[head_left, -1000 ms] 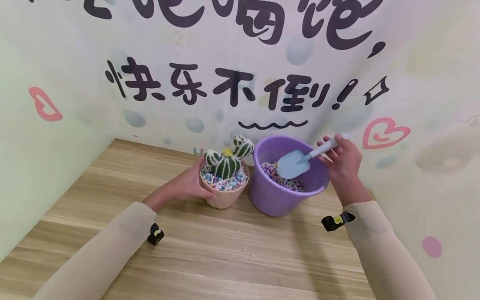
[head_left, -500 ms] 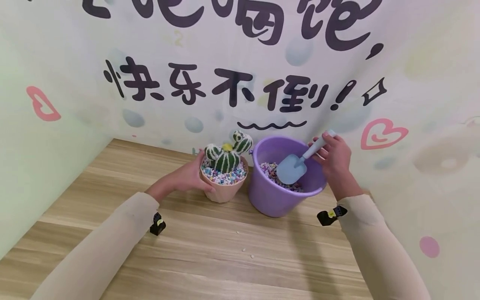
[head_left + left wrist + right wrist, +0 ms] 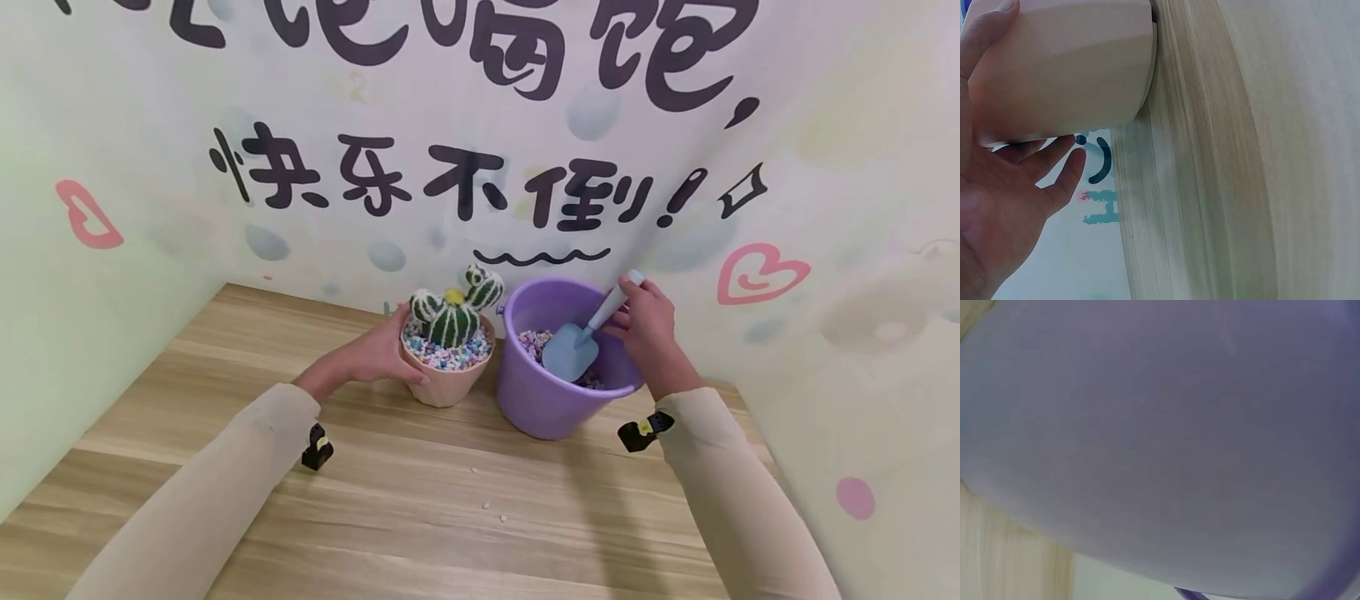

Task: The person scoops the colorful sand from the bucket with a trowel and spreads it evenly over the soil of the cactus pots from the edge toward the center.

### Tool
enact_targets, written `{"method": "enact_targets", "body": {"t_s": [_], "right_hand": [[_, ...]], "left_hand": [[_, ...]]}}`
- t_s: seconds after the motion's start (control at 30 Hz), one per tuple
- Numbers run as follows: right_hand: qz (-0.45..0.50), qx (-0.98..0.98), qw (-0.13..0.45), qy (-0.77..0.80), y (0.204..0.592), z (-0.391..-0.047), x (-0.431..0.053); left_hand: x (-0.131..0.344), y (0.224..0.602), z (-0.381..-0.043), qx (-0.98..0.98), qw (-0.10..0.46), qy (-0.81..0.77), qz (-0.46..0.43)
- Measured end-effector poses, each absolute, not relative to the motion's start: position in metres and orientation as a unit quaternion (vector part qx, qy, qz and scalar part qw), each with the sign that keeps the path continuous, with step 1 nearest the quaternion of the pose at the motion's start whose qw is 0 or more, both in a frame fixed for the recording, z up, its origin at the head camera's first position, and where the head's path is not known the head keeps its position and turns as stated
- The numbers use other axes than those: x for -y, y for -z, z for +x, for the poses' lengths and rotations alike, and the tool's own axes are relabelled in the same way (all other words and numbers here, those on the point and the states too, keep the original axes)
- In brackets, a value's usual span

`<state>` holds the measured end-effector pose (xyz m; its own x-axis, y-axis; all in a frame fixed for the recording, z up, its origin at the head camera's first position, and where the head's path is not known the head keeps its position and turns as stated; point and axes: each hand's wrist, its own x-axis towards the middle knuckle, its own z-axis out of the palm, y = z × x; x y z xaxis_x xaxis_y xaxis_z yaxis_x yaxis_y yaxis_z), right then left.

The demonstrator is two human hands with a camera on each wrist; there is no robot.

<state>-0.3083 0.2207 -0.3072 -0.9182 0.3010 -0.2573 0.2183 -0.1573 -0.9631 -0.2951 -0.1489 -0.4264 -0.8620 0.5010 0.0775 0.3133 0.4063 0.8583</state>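
Observation:
In the head view my left hand (image 3: 378,350) grips a peach-coloured flower pot (image 3: 444,388), its thumb at the front and its fingers round the far side. A striped green cactus (image 3: 453,323) with a yellow top stands in the pot amid multicoloured pebbles (image 3: 437,355). In the left wrist view the pot's side (image 3: 1072,75) shows between thumb and fingers. My right hand (image 3: 651,321) holds a light-blue trowel (image 3: 572,354) by its handle, at the right rim of a purple bucket (image 3: 538,410). The blade points down inside the bucket, over its pebbles (image 3: 532,342). Only the bucket's wall fills most of the right wrist view.
Pot and bucket stand side by side on a wood-grain table (image 3: 360,508), near its back edge. A few stray pebbles (image 3: 502,518) lie in front of them. Behind rises a white printed backdrop (image 3: 435,229) with large dark lettering.
My right hand has moved left and lowered, taking the trowel's blade deeper into the bucket at a steeper slant. The left hand keeps its grip on the pot, which has shifted slightly back.

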Motion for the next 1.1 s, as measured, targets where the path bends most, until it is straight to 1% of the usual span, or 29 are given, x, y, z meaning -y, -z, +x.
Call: {"method": "enact_targets", "body": {"t_s": [0.13,0.3,0.53,0.63,0.7,0.93,1.1], "right_hand": [[-0.206,0.663,0.024,-0.719,0.306,-0.313,-0.22],[-0.213,0.692,0.006,-0.69,0.304,-0.315,-0.222],[-0.187,0.758,-0.013,-0.625,0.297,-0.306,-0.226],[-0.156,0.816,-0.009,-0.557,0.294,-0.294,-0.229],[-0.128,0.858,0.0,-0.498,0.292,-0.284,-0.23],[-0.01,0.958,0.04,-0.283,0.286,-0.244,-0.227],[0.055,0.973,0.042,-0.22,0.288,-0.222,-0.219]], "left_hand": [[0.148,0.425,-0.295,-0.833,0.093,-0.487,0.243],[0.147,0.426,-0.296,-0.827,0.091,-0.497,0.247],[0.146,0.428,-0.292,-0.836,0.088,-0.488,0.235],[0.151,0.427,-0.286,-0.846,0.08,-0.477,0.223],[0.156,0.424,-0.279,-0.857,0.065,-0.464,0.215],[0.179,0.397,-0.256,-0.884,-0.02,-0.43,0.183],[0.19,0.373,-0.237,-0.892,-0.045,-0.403,0.198]]}}
